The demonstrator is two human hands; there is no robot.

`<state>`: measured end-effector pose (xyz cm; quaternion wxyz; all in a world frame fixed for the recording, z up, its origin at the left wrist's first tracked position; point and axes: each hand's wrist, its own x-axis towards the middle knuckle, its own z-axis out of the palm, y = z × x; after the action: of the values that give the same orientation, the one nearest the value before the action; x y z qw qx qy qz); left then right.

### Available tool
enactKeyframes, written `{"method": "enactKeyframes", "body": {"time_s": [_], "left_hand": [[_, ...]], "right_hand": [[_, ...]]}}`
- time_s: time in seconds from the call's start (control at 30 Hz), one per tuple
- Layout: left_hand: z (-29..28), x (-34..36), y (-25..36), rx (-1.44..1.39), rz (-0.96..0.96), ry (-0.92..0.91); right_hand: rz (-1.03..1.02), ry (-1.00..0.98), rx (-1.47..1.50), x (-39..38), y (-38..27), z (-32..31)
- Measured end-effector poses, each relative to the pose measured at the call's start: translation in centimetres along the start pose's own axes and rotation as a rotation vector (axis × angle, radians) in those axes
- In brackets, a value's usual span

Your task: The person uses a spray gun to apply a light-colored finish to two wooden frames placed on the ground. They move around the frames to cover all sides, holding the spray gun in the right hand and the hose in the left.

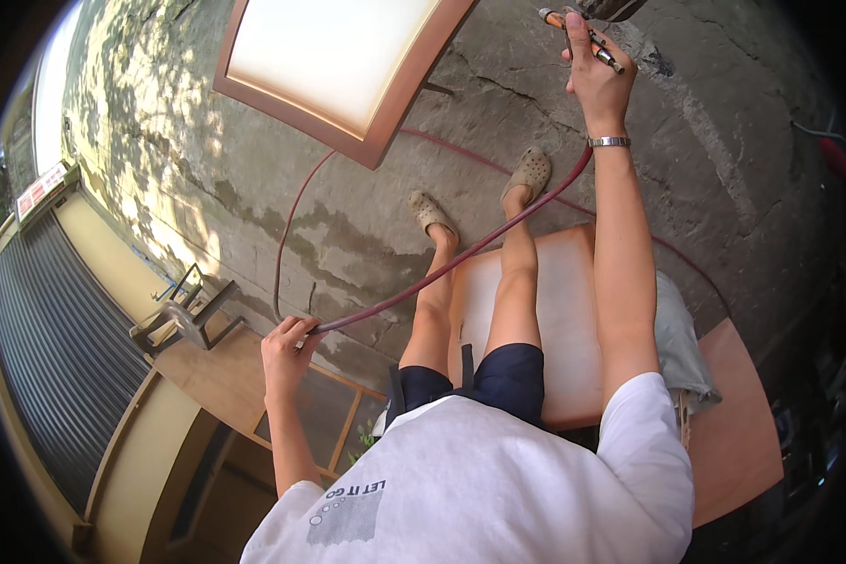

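Observation:
My right hand (600,83) is raised at the upper right, its fingers wrapped round a spray gun (604,54) with orange and metal parts. A dark part shows at the gun's far end, cut off by the picture's edge. From that wrist a dark red hose (461,256) runs down to my left hand (289,350), which is closed round it at the left. Ahead and to the left of the gun stands a framed panel (287,117) with a reddish-brown border and a pale, glossy middle. The gun and the panel are apart.
Behind my legs leans another pale panel (569,329) with brown edges. Right of it are a grey cloth or bag (681,343) and a reddish-brown board (743,414). A metal-legged stool (190,321) lies on a plywood top (202,371) at left. The hose loops across the cracked concrete floor (348,216).

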<state>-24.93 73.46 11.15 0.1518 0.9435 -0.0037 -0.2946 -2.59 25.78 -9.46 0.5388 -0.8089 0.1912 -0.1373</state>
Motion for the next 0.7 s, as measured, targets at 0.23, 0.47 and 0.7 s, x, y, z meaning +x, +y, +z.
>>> {"method": "enactKeyframes", "body": {"time_s": [0.23,0.47,0.7], "left_hand": [[1.3,2.4,3.4,-0.081,0.015,0.020],[0.9,3.0,3.0,-0.029,0.029,0.052],[-0.7,1.8,1.1,0.098,0.031,0.003]], "right_hand": [[0.017,0.198,-0.017,9.5,-0.5,-2.7],[0.030,0.147,0.002,6.1,-0.5,-2.1],[0.020,-0.016,0.064,-5.4,-0.5,0.1]]}}
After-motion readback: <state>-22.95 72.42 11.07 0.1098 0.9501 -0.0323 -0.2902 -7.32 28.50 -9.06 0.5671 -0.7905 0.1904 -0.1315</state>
